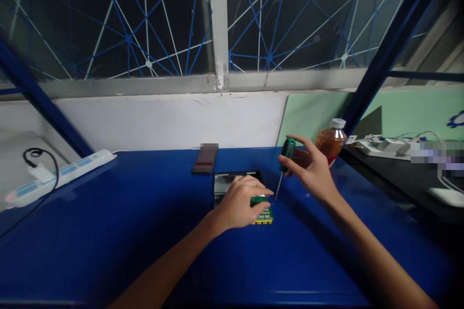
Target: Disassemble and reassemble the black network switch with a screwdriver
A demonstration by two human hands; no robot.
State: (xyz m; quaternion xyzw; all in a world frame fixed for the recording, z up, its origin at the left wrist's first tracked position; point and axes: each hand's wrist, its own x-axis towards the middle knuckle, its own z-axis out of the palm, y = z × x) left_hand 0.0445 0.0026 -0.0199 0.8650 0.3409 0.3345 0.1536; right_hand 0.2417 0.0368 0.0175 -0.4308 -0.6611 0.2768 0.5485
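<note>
In the middle of the blue table, my left hand rests over a green circuit board with pale rectangular parts and a yellow lower edge. Thumb and fingers close around the board's upper right part, and the hand covers much of the rest. Right behind it lies an opened dark case with a grey inside, partly hidden by the same hand. My right hand grips a screwdriver by its green and black handle. Its thin shaft slants down, the tip close to the table just right of the board.
A dark flat object, blurred out, lies farther back. Behind my right hand stands a bottle of brown drink. A white power strip with a black cable is at left. Another power strip sits on the black surface at right.
</note>
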